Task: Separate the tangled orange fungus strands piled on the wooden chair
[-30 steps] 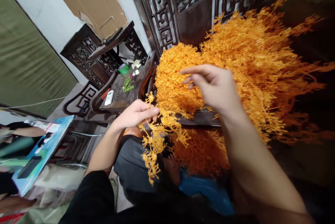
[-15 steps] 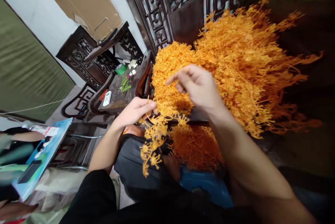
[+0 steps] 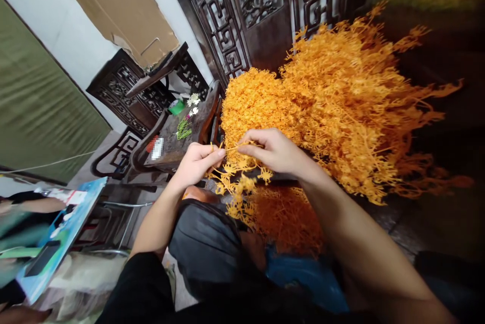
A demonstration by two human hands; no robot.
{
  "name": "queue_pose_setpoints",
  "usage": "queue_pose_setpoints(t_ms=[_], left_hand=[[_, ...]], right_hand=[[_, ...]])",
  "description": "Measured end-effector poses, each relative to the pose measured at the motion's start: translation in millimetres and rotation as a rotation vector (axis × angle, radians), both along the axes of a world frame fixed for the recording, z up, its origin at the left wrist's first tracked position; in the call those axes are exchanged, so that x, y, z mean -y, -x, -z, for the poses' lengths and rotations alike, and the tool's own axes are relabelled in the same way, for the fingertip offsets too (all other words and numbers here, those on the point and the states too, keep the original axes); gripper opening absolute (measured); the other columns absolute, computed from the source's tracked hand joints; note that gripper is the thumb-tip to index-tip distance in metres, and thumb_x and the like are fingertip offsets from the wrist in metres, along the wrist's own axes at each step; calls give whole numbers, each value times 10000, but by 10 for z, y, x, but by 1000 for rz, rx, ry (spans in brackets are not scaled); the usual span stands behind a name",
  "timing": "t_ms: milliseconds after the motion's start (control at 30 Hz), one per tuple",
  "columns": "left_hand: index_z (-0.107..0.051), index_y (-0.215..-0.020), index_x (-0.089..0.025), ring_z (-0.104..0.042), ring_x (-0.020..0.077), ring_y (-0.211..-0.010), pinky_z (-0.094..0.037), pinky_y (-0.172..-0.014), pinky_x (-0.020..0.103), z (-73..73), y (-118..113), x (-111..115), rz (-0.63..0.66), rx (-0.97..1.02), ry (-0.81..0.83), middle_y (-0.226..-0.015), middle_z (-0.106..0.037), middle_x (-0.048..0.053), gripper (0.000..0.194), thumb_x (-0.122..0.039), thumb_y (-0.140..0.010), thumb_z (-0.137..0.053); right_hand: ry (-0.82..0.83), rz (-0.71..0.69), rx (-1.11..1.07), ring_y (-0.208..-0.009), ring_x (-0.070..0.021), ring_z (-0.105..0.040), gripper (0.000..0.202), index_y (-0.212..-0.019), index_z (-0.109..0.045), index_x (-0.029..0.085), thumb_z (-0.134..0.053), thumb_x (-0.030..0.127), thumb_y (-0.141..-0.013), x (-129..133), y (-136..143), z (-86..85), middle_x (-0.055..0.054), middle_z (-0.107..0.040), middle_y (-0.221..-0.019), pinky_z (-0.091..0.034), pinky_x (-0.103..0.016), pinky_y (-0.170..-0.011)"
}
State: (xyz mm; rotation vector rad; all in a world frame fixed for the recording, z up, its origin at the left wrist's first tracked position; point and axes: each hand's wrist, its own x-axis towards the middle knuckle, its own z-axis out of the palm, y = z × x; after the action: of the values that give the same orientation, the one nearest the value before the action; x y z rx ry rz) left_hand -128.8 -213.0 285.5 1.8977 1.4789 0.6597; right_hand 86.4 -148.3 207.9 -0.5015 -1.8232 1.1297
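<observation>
My left hand (image 3: 197, 163) pinches the stem of an orange artificial plant sprig (image 3: 238, 190), thumb against the fingers. From the grip, the thin branching sprig hangs down and to the right, over my dark-clothed knee. Just to the right, my right hand (image 3: 275, 151) closes thumb and fingertips on another part of the same orange strands. A short stretch of stem runs between the two hands. Behind them rises a large heap of orange sprigs (image 3: 337, 101), with a denser mound of orange sprigs (image 3: 252, 104) at its left.
Below my hands, darker orange sprigs (image 3: 288, 218) lie above a blue plastic object (image 3: 306, 278). A carved wooden chair (image 3: 174, 134) at left holds green tape (image 3: 176, 107), white flowers and green stems. A co-worker's arm (image 3: 38, 206) is beside a blue table (image 3: 71, 233) at far left.
My right hand has come down and left from above the sprig and now pinches it beside my left hand. The hanging sprig has swung right and up; my left hand keeps its pinch.
</observation>
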Motion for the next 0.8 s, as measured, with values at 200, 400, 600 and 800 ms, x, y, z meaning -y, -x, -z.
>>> queue_pose_setpoints(t_ms=[200, 400, 600, 800], left_hand=[[-489, -491, -159, -327, 64, -439, -205, -459, 256, 40, -21, -41, -64, 200, 14, -448, -407, -30, 558, -487, -904, -671], [-486, -477, -162, -308, 64, -412, -185, -459, 264, 59, 71, -76, -132, 363, -28, -426, -392, -28, 521, -432, -868, -698], [-537, -509, -158, -329, 72, -425, -189, -473, 275, 77, 196, -109, -184, 381, -76, -442, -427, -16, 483, -412, -899, -665], [-575, -560, -157, -328, 75, -430, -186, -466, 271, 157, 151, -137, -145, 293, 50, -452, -441, -17, 502, -497, -921, -650]], right_hand=[[116, 83, -266, -743, -140, -600, 339, -815, -730, 195, -712, 526, -888, 0, 176, 62, -4, -704, -793, -460, -288, -727], [341, 281, -647, -635, -109, -529, 381, -736, -675, 204, -799, 559, -795, -289, 159, 283, 7, -607, -701, -446, -266, -606], [684, 125, -869, -468, -59, -364, 455, -749, -507, 221, -813, 556, -791, -464, 5, 369, 63, -423, -579, -278, -194, -426], [946, -32, -761, -441, -43, -436, 516, -796, -484, 220, -751, 662, -806, -320, 187, 260, 63, -479, -644, -313, -193, -378]])
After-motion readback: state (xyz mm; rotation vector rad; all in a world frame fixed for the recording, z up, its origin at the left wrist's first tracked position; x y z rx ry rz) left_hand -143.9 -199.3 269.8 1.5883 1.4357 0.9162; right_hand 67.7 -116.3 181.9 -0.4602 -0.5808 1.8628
